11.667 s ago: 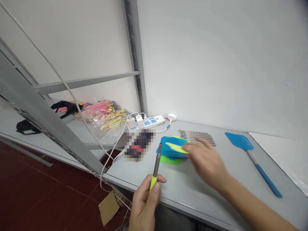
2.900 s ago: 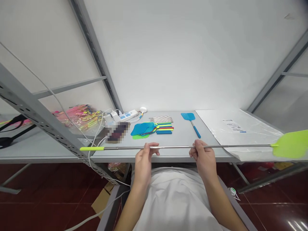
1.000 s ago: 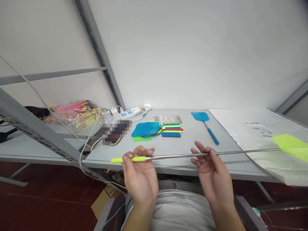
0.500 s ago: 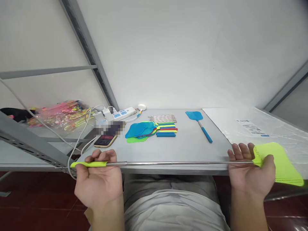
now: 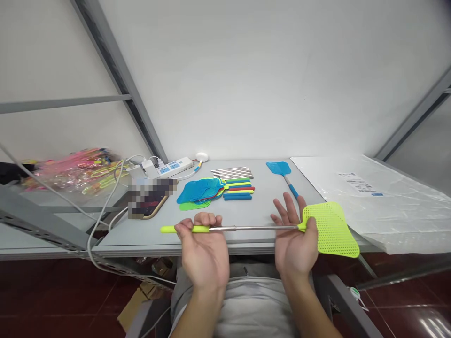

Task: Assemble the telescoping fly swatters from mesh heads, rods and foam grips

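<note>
A yellow-green telescopic fly swatter [image 5: 329,229] lies level across both hands, just above the table's front edge. My left hand [image 5: 206,251] is palm up, its thumb and fingers closed on the yellow-green handle. At the other end, my right hand [image 5: 296,249] pinches the base of the perforated head with the thumb, its other fingers spread. Between them runs the bare metal rod. Beyond my right hand lies a blue fly swatter [image 5: 278,168], its handle partly hidden by my fingers. Several loose swatter heads [image 5: 197,191] are piled beside coloured handles [image 5: 238,191] and metal rods [image 5: 232,172].
At the left of the table [image 5: 141,239] are a phone [image 5: 155,204], a power strip [image 5: 176,165] and white cables. Plastic-wrapped colourful items [image 5: 77,169] lie further left behind a metal shelf post [image 5: 120,84]. A white plastic package [image 5: 352,197] covers the right side.
My hands have moved towards each other, and the swatter's metal rod has become much shorter. The camera view has shifted slightly.
</note>
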A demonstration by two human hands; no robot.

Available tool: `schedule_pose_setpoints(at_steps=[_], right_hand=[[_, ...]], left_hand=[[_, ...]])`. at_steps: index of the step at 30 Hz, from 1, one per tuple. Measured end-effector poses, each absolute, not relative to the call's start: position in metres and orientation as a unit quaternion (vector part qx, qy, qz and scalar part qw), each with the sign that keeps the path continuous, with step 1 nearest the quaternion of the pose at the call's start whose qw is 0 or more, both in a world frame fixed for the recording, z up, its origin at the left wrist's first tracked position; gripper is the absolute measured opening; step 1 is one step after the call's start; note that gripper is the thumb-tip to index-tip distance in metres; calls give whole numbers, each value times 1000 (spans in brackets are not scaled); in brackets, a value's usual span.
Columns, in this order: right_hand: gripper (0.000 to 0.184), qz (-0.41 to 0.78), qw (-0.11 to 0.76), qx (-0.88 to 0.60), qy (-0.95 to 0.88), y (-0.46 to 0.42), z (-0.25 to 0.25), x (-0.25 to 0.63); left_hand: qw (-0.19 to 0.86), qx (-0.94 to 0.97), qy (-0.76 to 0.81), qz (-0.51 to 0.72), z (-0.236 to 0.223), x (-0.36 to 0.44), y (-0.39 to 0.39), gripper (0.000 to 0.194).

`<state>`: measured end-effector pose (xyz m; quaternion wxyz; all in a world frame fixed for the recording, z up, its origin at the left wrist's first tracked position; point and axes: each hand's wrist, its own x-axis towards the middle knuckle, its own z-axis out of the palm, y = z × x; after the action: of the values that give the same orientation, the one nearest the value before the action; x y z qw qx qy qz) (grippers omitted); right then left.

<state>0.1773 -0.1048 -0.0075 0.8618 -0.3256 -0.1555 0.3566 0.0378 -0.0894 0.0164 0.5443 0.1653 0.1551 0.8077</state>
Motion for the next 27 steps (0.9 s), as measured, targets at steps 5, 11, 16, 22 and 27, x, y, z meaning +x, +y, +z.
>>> schedule_pose_setpoints(at_steps=[5,11,16,22,27], right_hand=[[47,368,855,-324,-168,-110,-5,151],[46,435,831,-285,-199,-116,4,129],[48,457,806,-300,-228,-112,2,148],[34,423,821,-350,-158,-104,-9,187],[32,395,835,-352,-149,-107,-4,191]], left_hand=[[579,200,147,777,11,72,-113,24],[640,218,149,722,11,86,-120,26],[632,263,210,698,-3,67,-110,19],[523,453,339,637,-26,42,-101,19],[414,701,347,466,-26,36,-104,14]])
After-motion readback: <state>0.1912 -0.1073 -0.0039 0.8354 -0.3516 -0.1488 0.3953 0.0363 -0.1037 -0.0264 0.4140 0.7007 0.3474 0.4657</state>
